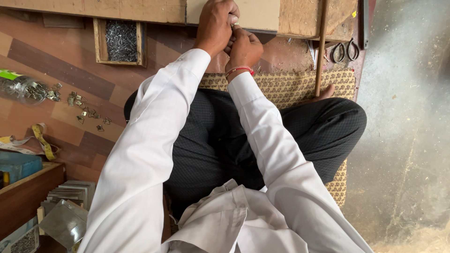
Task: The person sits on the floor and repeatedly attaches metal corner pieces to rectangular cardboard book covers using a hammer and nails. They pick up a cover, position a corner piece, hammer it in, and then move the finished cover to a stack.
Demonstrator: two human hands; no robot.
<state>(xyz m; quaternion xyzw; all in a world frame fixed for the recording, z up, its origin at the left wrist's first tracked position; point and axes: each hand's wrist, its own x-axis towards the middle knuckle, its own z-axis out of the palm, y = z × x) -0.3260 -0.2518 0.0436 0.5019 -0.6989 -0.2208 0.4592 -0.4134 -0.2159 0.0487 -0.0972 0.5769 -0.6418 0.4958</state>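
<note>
A person sits cross-legged on a patterned yellow mat (290, 86), seen from above, wearing a white long-sleeved shirt and dark trousers. Both arms reach forward to the near edge of a flat board (255, 14) lying on the floor in front of the knees.

The left hand (215, 23) rests on the board's edge with its fingers curled down, the thumb and fingers pinching a small pale piece (233, 22) at that edge. The piece is too small to identify; it may be a metal clip. The right hand (243, 47) sits just below and touching the left, closed into a loose fist with its fingertips pressed against the same small piece. A red thread bracelet (239, 70) circles the right wrist.

To the left, a shallow wooden tray (98, 42) holds a heap of small metal pins. Further left, a clear plastic bag (21, 89) spills small brass-coloured fittings (86, 110) across the wood-patterned floor. A yellow tape measure (44, 140) lies curled near the left edge. In the lower left corner stand a stack of thin framed panels (70, 192) and a sheet of glass (65, 222).

To the right, a long wooden stick (321, 47) leans across the board and mat, and a pair of scissors (346, 50) lies just beyond it, beside bare concrete floor.
</note>
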